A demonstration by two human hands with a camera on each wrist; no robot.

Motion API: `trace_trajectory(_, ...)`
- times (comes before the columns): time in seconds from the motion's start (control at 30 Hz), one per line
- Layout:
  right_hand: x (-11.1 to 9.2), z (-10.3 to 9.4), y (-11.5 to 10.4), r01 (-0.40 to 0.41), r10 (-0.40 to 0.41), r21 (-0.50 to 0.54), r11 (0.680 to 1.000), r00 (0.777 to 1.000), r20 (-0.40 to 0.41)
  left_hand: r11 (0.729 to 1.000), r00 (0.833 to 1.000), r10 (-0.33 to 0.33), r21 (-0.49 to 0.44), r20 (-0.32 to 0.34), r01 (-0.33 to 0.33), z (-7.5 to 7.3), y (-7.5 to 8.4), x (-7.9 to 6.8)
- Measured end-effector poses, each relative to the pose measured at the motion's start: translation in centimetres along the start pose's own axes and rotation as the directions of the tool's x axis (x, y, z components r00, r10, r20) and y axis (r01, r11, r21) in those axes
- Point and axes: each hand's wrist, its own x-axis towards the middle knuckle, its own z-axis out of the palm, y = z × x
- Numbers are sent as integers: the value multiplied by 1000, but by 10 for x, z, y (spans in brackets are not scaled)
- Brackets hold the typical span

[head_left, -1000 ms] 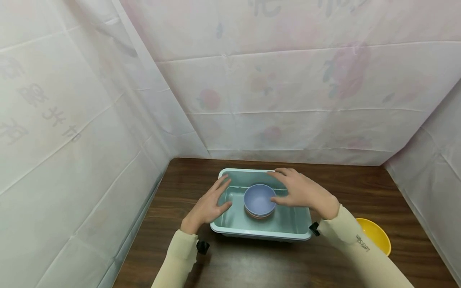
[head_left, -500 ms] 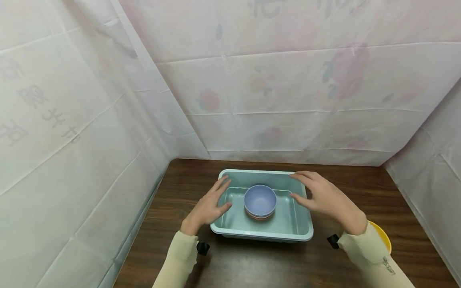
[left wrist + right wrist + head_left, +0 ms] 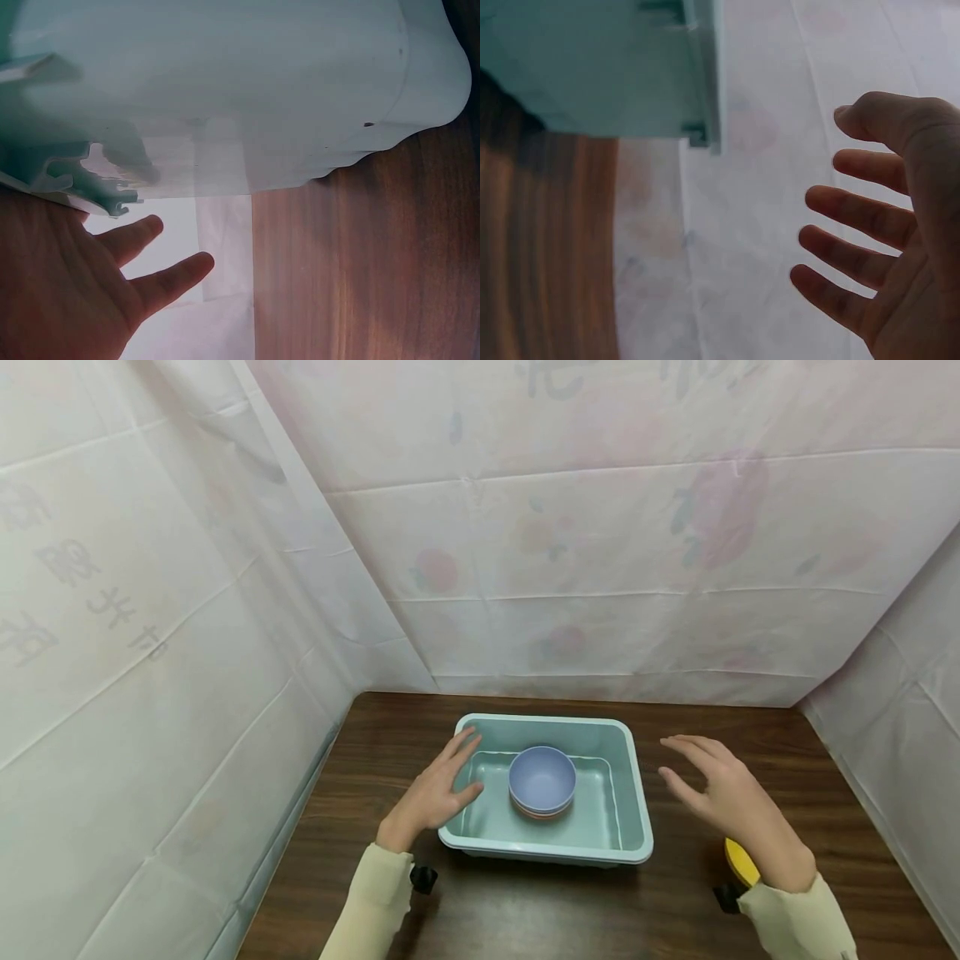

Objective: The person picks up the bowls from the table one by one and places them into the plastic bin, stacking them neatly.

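A light teal plastic basin sits on the brown table, with a blue-purple bowl inside it, stacked on another whose orange-pink edge shows below. My left hand is at the basin's left side, fingers spread over the rim. In the left wrist view, two fingertips of that hand show under the rim; the others are hidden. My right hand hovers right of the basin, fingers apart and holding nothing. The right wrist view shows this hand a gap away from the basin's wall.
A yellow bowl stands on the table to the right, mostly hidden by my right wrist. White printed sheets hang behind the table and along both sides.
My right hand has moved right, from over the blue-purple bowl to outside the basin, and now covers more of the yellow bowl. My left hand and the basin have stayed put.
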Motion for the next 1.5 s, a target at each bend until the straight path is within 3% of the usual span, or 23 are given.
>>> trace_trajectory(0.17, -20, 1, 10, -54, 54, -7, 999, 998, -24, 1000, 1000, -8, -6, 10, 8, 0, -1, 0)
trace_trajectory(0.47, -54, 7, 31, -68, 67, -4, 998, 994, -82, 1000, 1000, 10, -3, -13, -10, 1, -1, -2)
trace_trajectory(0.6, -69, 8, 36, -117, 115, -25, 993, 991, -74, 1000, 1000, 12, 0, -15, -12, 1, -1, -1)
trace_trajectory(0.83, -89, 9, 47, -135, 128, -86, 987, 988, -84, 1000, 1000, -14, -3, 6, 14, 1, -1, -1)
trace_trajectory(0.93, -96, 8, 51, -191, 186, -119, 974, 981, -53, 1000, 1000, -17, -7, 8, 17, 1, -1, 0)
trace_trajectory(1.17, -107, 6, 58, -336, 364, -217, 917, 926, 102, 1000, 1000, -4, -10, -1, 4, 1, -1, 0)
trace_trajectory(1.5, -114, 3, 68, -447, 522, -289, 846, 803, 287, 1000, 1000, 12, -3, -7, -12, 2, -3, 1)
